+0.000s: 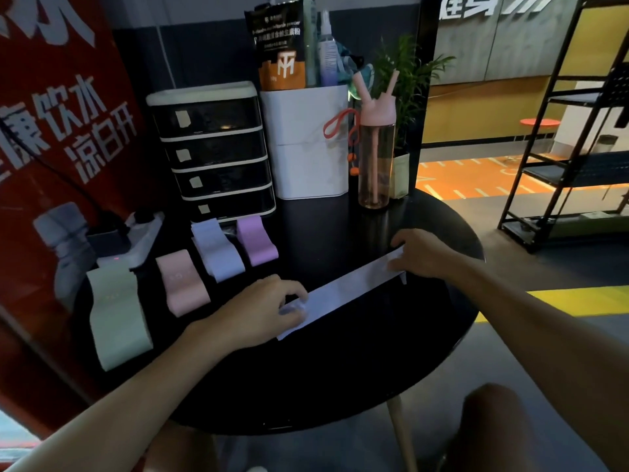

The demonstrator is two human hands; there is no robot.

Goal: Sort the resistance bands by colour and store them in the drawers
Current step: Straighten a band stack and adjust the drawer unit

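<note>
L hand [265, 310], R hand [423, 253] pinch 1 pale band [350, 289]; 4 other bands [183, 282], 4 drawers [211, 148] closed.

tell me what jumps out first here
The left hand and right hand grip the ends of a pale band stretched flat on the table. Left of it lie a green band, pink band, lavender band and purple band, folded, before closed black drawers.

1 wide-angle head view looks forward and down from close above the near edge of the round black table [323, 376], facing the drawer unit [212, 151] at the table's far left.
</note>
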